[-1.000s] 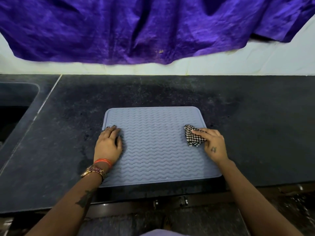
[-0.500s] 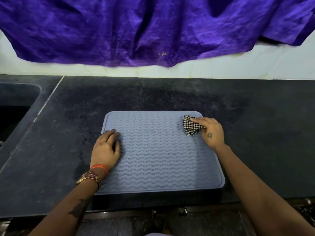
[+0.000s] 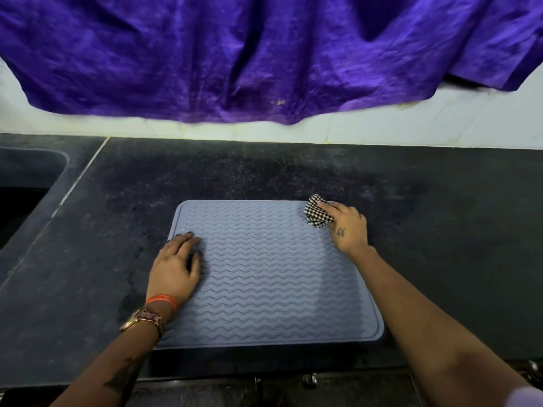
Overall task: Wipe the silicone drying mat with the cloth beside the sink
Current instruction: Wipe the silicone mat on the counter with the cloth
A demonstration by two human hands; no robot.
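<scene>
A grey-blue silicone drying mat [image 3: 273, 268] with wavy ridges lies flat on the dark counter in front of me. My right hand [image 3: 348, 227] presses a small black-and-white checked cloth [image 3: 316, 215] onto the mat's far right corner, fingers closed over the cloth's right part. My left hand [image 3: 176, 267] lies flat, palm down, on the mat's left edge, fingers together and holding nothing.
The dark stone counter [image 3: 440, 230] stretches to both sides. A sink [image 3: 26, 195] is sunk in at the far left. A purple fabric [image 3: 264, 54] hangs on the white wall behind. The counter's front edge runs just below the mat.
My right hand has slid the cloth away from me along the mat's right side, from the middle up to the far right corner. My left hand has stayed on the left edge.
</scene>
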